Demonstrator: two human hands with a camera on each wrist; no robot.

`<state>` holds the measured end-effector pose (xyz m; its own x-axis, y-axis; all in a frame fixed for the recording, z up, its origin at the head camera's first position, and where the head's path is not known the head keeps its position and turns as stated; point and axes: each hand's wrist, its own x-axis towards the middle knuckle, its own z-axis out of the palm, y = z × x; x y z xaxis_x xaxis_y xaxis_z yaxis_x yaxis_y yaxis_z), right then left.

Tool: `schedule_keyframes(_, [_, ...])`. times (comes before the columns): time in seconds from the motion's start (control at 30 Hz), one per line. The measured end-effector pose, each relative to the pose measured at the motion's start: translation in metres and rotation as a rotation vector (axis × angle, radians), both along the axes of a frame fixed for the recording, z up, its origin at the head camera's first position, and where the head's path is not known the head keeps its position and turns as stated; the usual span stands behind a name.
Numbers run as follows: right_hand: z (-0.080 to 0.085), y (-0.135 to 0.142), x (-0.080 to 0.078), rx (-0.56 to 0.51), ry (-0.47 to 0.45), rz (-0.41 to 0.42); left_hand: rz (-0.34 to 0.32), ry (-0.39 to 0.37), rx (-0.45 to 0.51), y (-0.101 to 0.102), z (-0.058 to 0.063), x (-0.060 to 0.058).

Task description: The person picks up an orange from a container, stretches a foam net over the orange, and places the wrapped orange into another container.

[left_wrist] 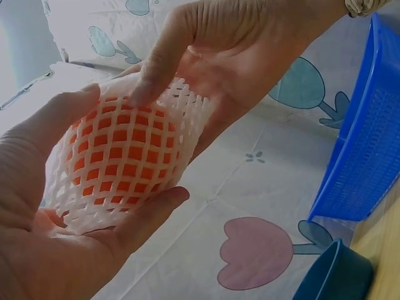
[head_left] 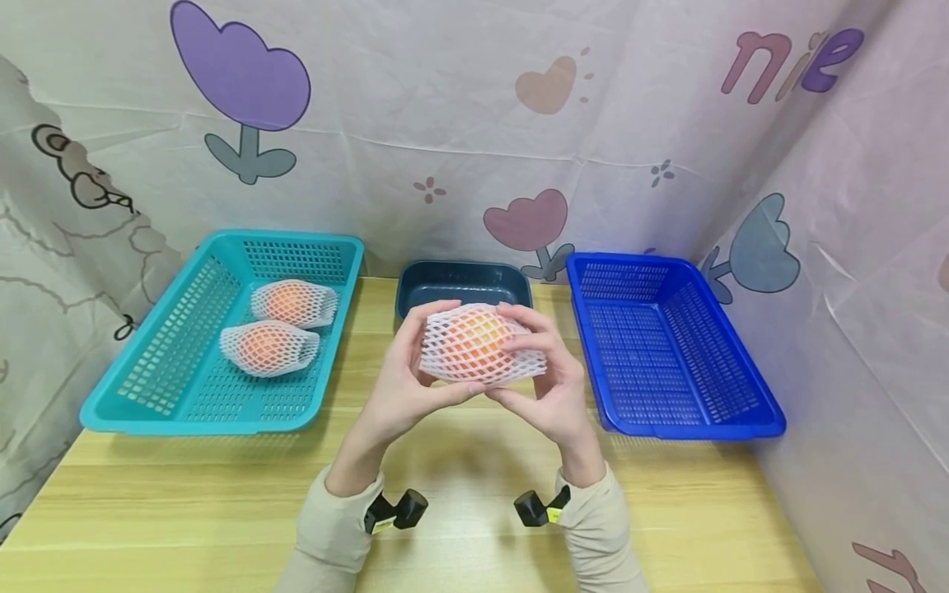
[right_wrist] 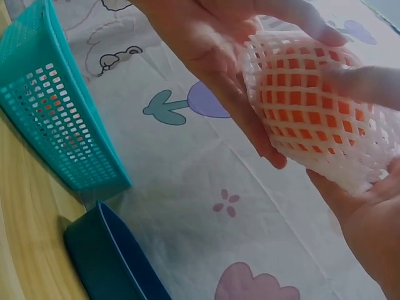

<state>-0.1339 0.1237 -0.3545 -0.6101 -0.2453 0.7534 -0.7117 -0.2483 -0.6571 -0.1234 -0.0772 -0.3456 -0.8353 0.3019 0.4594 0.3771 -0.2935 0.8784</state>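
Observation:
An orange round fruit (head_left: 482, 342) in a white foam net sleeve is held up above the table between both hands. My left hand (head_left: 404, 375) grips its left end, thumb below and fingers behind. On the other end, my right hand (head_left: 552, 375) grips the net with its thumb underneath and fingers over the front and top. In the left wrist view the orange skin shows through the mesh of the netted fruit (left_wrist: 125, 153). Two more netted fruits, one behind (head_left: 292, 303) and one in front (head_left: 269, 347), lie in the teal basket (head_left: 185, 420) at left.
A dark teal tub (head_left: 465, 272) stands behind the held fruit, partly hidden by it and the hands. To the right sits a blue basket (head_left: 645, 362) with no fruit visible inside. The wooden table (head_left: 222, 511) meets a patterned cloth (head_left: 415, 107) at the back and sides.

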Motion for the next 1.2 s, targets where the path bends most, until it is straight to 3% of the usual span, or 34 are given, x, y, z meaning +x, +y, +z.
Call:
schedule_keyframes(0.5, [0.001,0.0,0.001,-0.02,-0.071,-0.052,0.092,0.182,-0.049,-0.002,0.005,-0.001])
schedule_keyframes(0.93, [-0.006,-0.004,0.001,-0.083,-0.128,0.006,0.166,0.213,0.038,-0.002,0.009,0.003])
schedule_keyframes(1.2, [-0.009,-0.006,0.002,-0.082,-0.176,0.005,0.122,0.231,0.085,0.0,0.005,0.001])
